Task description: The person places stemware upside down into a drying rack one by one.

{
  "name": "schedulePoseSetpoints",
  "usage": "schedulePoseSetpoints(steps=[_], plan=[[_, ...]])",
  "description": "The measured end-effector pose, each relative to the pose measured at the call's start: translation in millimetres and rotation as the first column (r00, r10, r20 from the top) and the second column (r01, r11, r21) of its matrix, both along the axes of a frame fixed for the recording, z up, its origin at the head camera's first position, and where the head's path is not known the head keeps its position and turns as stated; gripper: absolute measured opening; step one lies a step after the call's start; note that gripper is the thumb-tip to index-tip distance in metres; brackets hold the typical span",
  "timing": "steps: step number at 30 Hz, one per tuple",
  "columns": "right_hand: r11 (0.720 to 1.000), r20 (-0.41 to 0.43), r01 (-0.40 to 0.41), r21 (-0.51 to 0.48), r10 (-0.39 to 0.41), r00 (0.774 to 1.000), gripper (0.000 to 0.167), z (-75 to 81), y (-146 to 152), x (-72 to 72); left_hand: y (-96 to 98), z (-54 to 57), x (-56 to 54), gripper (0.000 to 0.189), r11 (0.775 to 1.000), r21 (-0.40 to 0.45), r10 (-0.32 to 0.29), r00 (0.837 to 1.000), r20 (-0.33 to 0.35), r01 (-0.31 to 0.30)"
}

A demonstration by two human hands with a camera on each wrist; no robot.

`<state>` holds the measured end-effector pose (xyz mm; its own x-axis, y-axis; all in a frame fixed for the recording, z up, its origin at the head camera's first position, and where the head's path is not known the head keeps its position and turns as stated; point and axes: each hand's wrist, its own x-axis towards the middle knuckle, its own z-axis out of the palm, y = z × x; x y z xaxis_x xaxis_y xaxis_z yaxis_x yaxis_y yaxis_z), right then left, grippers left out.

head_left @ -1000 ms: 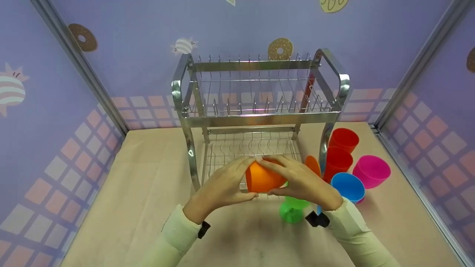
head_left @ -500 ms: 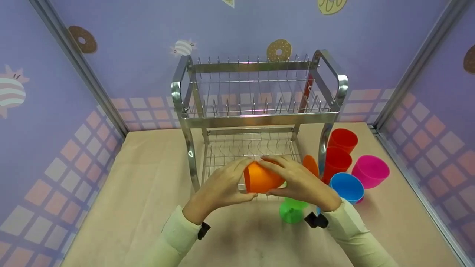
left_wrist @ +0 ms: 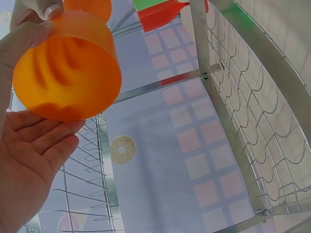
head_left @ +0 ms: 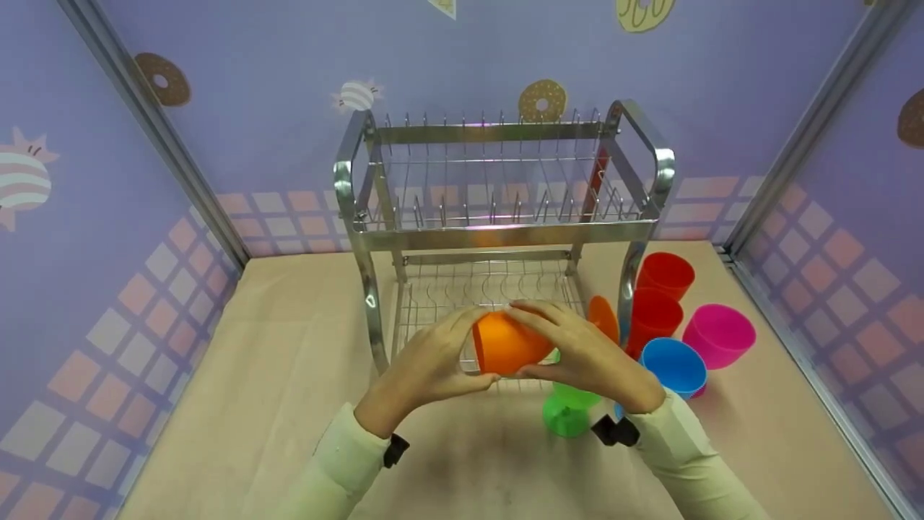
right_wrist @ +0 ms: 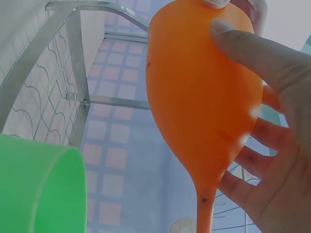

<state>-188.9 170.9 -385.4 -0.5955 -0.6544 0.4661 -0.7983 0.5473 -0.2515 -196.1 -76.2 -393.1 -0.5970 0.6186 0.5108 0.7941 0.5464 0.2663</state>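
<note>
An orange goblet (head_left: pixel 509 345) is held on its side between both hands, in front of the dish rack, its mouth toward the left. My left hand (head_left: pixel 429 357) grips it at the rim, thumb below and fingers above in the head view. The left wrist view looks into the hollow bowl (left_wrist: pixel 70 80). My right hand (head_left: pixel 581 354) holds the bowl from the other side, its thumb (right_wrist: pixel 243 43) pressed on the orange wall. The stem passes behind the right hand, and the round foot (head_left: pixel 603 318) shows beyond it. A green goblet (head_left: pixel 567 417) stands near the right forearm, partly hidden.
A two-tier metal dish rack (head_left: pixel 505 237) stands at the back centre. Right of it are red goblets (head_left: pixel 655 318), a pink goblet (head_left: pixel 720 336) and a blue goblet (head_left: pixel 675 365). Patterned panels (head_left: pixel 462 65) enclose the cloth-covered table (head_left: pixel 274 404) at the back and sides.
</note>
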Motion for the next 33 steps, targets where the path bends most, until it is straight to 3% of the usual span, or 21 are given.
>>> schedulePoseSetpoints(steps=[11,20,27,33], plan=[[0.996,-0.014,0.04,-0.074,-0.041,0.999,0.075,-2.8,2,1.2,-2.2,-7.6,-3.5,0.072,0.995,0.089,0.028,0.998,0.057,-0.033],[0.985,-0.108,0.022,-0.171,-0.041,0.993,0.071,-7.7,5,-2.1,-4.2,-15.5,-5.2,0.072,0.982,0.157,0.085,0.99,0.116,-0.103],[0.955,-0.118,0.033,-0.295,-0.071,0.99,0.064,-10.9,6,-1.5,-3.0,-21.4,-7.6,0.075,0.96,0.25,0.1,0.99,0.104,-0.123],[0.922,-0.078,0.07,-0.382,-0.108,0.991,0.06,-14.0,7,1.2,-1.9,-26.6,-8.4,0.073,0.93,0.337,0.113,0.987,0.113,-0.145]])
